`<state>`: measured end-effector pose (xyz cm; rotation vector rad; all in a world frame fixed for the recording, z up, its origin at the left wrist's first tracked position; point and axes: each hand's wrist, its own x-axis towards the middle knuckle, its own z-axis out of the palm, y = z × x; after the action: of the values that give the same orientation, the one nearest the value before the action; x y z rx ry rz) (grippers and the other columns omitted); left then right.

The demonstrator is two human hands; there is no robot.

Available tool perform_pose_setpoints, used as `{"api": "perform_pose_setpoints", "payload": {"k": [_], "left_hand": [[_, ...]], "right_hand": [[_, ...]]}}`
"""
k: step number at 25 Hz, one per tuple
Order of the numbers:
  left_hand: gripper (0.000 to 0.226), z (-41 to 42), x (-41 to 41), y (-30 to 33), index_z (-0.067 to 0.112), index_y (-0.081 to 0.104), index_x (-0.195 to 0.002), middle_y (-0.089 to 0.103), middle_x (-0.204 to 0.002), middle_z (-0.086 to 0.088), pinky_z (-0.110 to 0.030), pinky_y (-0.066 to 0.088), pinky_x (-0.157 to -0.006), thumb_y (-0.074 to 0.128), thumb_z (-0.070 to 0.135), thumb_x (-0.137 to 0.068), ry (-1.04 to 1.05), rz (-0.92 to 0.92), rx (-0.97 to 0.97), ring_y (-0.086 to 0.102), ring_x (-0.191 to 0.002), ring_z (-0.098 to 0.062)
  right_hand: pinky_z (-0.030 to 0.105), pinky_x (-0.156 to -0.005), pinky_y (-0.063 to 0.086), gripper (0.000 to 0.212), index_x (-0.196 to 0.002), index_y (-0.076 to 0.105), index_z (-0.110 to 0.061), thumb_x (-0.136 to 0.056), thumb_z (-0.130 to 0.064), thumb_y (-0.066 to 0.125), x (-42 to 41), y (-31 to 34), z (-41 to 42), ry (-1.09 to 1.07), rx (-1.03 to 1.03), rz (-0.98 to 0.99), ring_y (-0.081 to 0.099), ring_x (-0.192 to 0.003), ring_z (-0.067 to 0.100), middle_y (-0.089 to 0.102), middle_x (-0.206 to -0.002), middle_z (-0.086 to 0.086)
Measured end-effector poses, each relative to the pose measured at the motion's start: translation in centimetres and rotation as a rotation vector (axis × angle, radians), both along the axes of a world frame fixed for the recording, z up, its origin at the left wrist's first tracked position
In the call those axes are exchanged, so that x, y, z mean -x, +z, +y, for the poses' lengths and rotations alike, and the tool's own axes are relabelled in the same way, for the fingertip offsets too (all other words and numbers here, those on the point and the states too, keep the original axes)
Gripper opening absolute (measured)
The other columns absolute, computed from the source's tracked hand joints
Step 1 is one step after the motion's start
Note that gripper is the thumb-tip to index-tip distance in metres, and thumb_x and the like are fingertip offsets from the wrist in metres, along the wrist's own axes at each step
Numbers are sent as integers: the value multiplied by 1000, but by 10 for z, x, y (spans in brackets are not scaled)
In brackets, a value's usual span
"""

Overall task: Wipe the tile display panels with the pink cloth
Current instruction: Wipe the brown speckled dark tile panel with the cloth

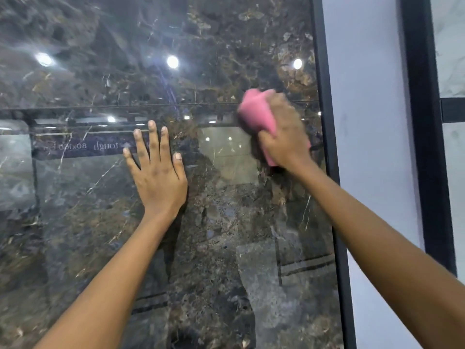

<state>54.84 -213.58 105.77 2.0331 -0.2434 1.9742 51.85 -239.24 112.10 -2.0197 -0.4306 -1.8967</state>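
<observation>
The pink cloth (256,117) is bunched and gripped in the curled fingers of the right hand (283,132), and is pressed against the dark glossy panel (226,222) near its right edge, beside the black frame (327,147). The left hand (157,172) is laid flat on the panel, fingers straight and spread, well left of the cloth. Ceiling lights are reflected in the tile; the right hand is blurred

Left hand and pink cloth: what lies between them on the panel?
Head view: only bare glossy dark marble tile panel separates the flat left hand from the pink cloth gripped by the right hand; nothing else sits there.
</observation>
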Motion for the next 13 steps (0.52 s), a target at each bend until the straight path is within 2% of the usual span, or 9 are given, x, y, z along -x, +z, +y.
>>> {"api": "perform_pose_setpoints", "payload": {"k": [1,2,4,6,8,9,11,13], "left_hand": [[58,-1,0,0,16,13,-156,5,-164,-3,-52,-4,-119,29,30,-103,0,0,1,0,-150,-29],[58,-1,1,0,16,13,-156,5,-164,-3,-52,-3,-119,29,30,-103,0,1,0,0,-150,-29],[57,0,3,1,17,12,-156,6,-164,-4,-53,-2,-119,29,30,-104,4,14,3,1,-150,-29],[57,-2,4,2,17,12,-157,6,-164,-3,-53,-1,-120,28,30,-104,6,21,10,1,-150,-29],[56,-4,4,0,17,12,-157,6,-164,-3,-52,-1,-120,27,30,-104,15,22,13,1,-150,-28],[56,-4,4,-1,18,12,-157,6,-164,-3,-52,-1,-120,27,30,-104,15,25,19,1,-150,-28],[56,-3,4,-4,17,13,-156,7,-164,-3,-52,-1,-120,28,29,-103,9,35,39,1,-150,-28],[57,-4,4,-5,17,17,-156,8,-164,-3,-52,-2,-120,30,29,-102,-10,41,34,2,-150,-29]], "right_hand": [[49,-90,51,64,-142,39,-14,-80,-30,43,0,4,-26,-17,-156,-3,49,-117,25,45,-138,6],[50,-91,50,65,-143,36,-16,-81,-32,43,-2,4,-45,-31,-237,8,49,-120,27,44,-141,5],[53,-103,42,67,-147,33,-17,-83,-28,48,-6,-9,-59,-40,-253,21,41,-132,29,39,-148,5],[52,-107,40,69,-150,30,-16,-85,-19,54,-7,-49,-58,1,-280,12,37,-137,27,36,-152,3],[44,-110,35,73,-151,27,-16,-85,-11,56,-2,-121,-49,28,-316,70,31,-140,25,29,-156,0],[39,-113,29,74,-151,27,-14,-84,-11,56,1,-162,-44,23,-292,103,27,-142,24,26,-157,-1],[35,-117,20,75,-150,29,-11,-79,-19,51,11,-223,-37,-27,-81,123,22,-145,21,26,-157,2],[43,-118,19,77,-148,31,-12,-75,-27,50,10,-217,-50,-61,184,139,20,-147,22,28,-156,5]]}}
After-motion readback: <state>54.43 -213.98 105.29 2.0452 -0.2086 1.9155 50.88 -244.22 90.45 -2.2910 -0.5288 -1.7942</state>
